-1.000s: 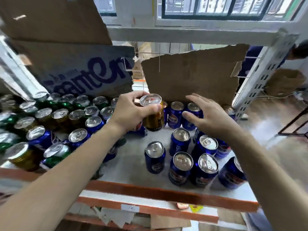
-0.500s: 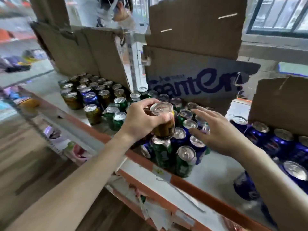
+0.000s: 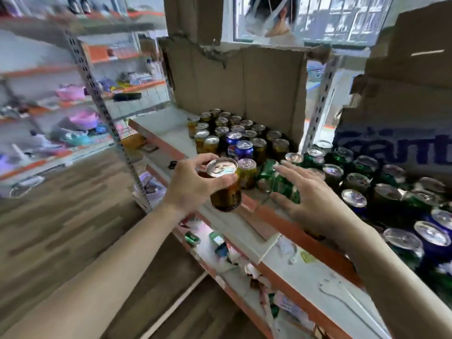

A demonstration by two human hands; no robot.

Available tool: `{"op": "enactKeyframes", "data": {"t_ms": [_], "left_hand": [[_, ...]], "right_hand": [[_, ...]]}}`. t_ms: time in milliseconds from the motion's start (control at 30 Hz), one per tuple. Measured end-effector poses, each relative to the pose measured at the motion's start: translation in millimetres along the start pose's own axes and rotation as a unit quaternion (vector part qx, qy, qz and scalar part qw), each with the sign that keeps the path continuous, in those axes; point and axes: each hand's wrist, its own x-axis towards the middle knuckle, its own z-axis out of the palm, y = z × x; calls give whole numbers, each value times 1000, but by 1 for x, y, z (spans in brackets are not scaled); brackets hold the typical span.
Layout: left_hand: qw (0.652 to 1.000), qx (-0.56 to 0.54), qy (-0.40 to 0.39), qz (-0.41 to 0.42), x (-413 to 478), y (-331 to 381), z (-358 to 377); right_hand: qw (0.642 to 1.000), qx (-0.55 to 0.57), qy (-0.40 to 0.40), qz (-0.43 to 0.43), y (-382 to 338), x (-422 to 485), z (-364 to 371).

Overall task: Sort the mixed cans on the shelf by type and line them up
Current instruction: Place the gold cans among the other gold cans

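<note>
1. Whole frame is smeared, so the can labels can't be read. The blue lettering on the printed box (image 3: 396, 148) at the right runs off the frame edge.
2. The right hand (image 3: 315, 204), centre right, covers some of the green cans (image 3: 342, 167) under it. Fingers are spread and it holds nothing; can't tell if it touches them. One green can (image 3: 266, 170) by its fingertips looks tipped over, but it's blurry.
3. The stuff on the lower shelf level, bottom centre, is mush. So are the racks at the left.
4. A person (image 3: 271, 18) at the top is cut off by the frame edge and the cardboard backing (image 3: 244, 89).
5. The left hand (image 3: 193, 184) has its fingers and thumb wrapped round the top of a gold can (image 3: 225, 189), frame centre. The can is in the air, tilted, in front of the orange rail of the shelf (image 3: 293, 228).
6. The gold group (image 3: 220, 133) sits just above it in the picture, with a blue can (image 3: 244, 149) mixed in.
7. Versus half a second ago: the view swung left. The gold group went from upper left to centre, and the held can went from over the green and blue cans to out past the rail.
8. The right hand stayed open.
</note>
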Motion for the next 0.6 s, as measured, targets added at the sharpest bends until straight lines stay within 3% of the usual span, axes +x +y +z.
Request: {"op": "enactKeyframes", "data": {"t_ms": [200, 600], "left_hand": [[999, -1, 23, -26, 12, -38, -50], [994, -10, 64, -92, 86, -111, -78]], "right_hand": [[1000, 1, -24, -19, -44, 39, 27], [999, 21, -32, -30, -49, 137, 84]]}}
